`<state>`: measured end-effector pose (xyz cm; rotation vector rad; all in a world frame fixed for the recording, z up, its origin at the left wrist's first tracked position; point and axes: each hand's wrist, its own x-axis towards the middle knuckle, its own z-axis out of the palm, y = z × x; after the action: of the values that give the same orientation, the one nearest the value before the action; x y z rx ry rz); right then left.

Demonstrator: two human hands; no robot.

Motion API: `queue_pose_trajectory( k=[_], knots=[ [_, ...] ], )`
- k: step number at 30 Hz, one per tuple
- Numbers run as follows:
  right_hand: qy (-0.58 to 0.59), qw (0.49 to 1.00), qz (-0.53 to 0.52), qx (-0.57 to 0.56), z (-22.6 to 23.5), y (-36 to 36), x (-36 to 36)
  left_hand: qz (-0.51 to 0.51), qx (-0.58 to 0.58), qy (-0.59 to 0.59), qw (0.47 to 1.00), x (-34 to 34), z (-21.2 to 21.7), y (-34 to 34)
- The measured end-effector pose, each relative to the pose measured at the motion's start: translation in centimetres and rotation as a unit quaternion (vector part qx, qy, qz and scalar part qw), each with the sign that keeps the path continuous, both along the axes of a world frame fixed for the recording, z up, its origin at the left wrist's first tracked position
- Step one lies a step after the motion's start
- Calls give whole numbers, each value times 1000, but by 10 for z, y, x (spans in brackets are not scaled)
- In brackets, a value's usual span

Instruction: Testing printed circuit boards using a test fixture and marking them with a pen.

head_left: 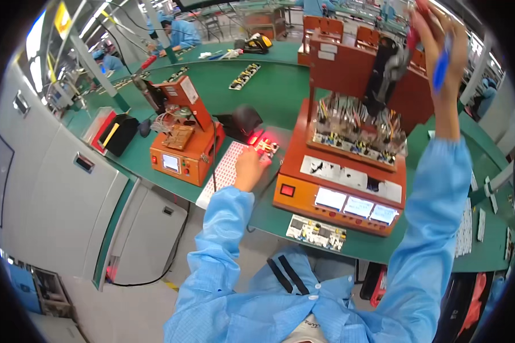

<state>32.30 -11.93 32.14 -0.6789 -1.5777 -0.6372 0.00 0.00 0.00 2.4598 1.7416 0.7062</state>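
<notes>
Left hand (249, 167): fingers curled on a small circuit board (265, 147), under the black scanner (241, 122), red-lit.
Right hand (438, 43): raised, clamped around the tester's red lever handle (413, 34) and a blue pen (441, 66).
Orange tester (349, 160): between both hands.

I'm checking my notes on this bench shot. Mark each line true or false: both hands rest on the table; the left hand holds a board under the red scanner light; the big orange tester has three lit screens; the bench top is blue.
1. Both hands rest on the table: false. The right hand is raised at the lever handle.
2. The left hand holds a circuit board under red scanner light: true.
3. The big orange tester has three lit screens: true.
4. The bench top is blue: false, green.
</notes>
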Motion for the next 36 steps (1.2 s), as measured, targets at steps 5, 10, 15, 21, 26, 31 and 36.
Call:
queue_pose_trajectory(
  k=[5,10,15,21,26,31,36],
  knots=[
    [-101,995,12,-16,-89,-16,-31,6,-12,-47,999,-2,12,3],
    [-64,997,5,-38,-87,-25,-35,-97,17,-9,995,9,12,14],
    [19,994,29,-100,-130,-64,-43,-182,39,-34,982,52,-9,63],
    [174,943,7,-284,-228,-167,-57,-236,58,-123,962,58,-22,136],
    [162,852,-60,-494,-288,-213,-76,-227,11,-164,960,41,82,-10],
    [59,825,-84,-556,-298,-210,-98,-396,13,-98,913,-5,84,-150],
    [56,844,-81,-526,-307,-205,-100,-400,-64,-48,913,-11,42,-182]
  ],
)
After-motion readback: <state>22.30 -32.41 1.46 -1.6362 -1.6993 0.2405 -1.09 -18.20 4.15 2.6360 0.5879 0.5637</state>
